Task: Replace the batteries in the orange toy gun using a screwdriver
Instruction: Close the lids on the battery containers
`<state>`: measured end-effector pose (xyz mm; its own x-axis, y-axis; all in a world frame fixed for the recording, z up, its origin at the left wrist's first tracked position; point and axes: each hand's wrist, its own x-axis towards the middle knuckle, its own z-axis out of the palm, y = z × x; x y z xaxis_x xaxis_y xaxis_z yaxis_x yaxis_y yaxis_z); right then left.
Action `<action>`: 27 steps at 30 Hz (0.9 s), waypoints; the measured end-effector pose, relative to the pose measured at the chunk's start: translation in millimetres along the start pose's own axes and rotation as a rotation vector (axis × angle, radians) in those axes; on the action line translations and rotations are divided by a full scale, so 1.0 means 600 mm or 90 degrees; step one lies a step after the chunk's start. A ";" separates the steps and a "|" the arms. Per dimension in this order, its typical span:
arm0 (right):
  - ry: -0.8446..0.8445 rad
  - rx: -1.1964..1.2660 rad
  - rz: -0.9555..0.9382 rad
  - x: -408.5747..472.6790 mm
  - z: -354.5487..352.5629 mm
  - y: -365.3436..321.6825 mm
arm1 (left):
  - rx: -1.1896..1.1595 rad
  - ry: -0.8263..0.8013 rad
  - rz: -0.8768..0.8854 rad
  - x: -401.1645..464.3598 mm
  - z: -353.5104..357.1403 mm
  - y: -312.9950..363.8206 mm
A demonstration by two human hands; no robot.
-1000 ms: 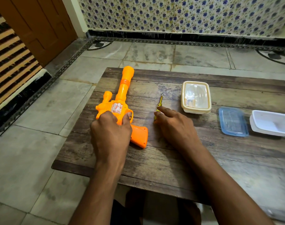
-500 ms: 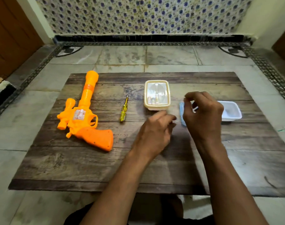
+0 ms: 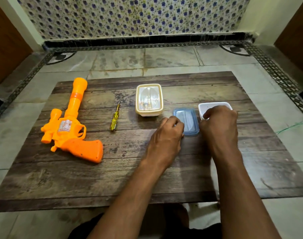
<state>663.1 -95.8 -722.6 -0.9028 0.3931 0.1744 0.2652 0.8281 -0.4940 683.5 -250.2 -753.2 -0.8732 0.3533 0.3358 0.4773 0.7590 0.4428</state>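
Hands at the containers, toy gun (image 3: 70, 128) and screwdriver (image 3: 114, 117) untouched far left of the fingers.
Right hand (image 3: 219, 125) curls into white tub (image 3: 214, 107); whether it grips anything, I cannot tell. Left hand (image 3: 168, 135) touches blue lid (image 3: 187, 120), which may slide.

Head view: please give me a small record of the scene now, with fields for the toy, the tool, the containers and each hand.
toy gun: orange, lies flat at the left of the wooden board, untouched
screwdriver: yellow handle, lies right of the gun, untouched
closed container: cream lid on
blue lid: lies flat beside the white tub
left hand: fingers at the lid's left edge
right hand: over the tub's near rim; grip hidden
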 end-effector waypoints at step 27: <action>-0.440 0.012 -0.280 -0.037 -0.058 -0.050 | -0.877 0.079 -0.325 -0.081 -0.179 -0.063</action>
<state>687.0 -115.3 -682.2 -0.9296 -0.3063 -0.2051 -0.1625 0.8399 -0.5179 718.2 -354.7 -697.2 -0.9920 0.1109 -0.0607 -0.0960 -0.3485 0.9324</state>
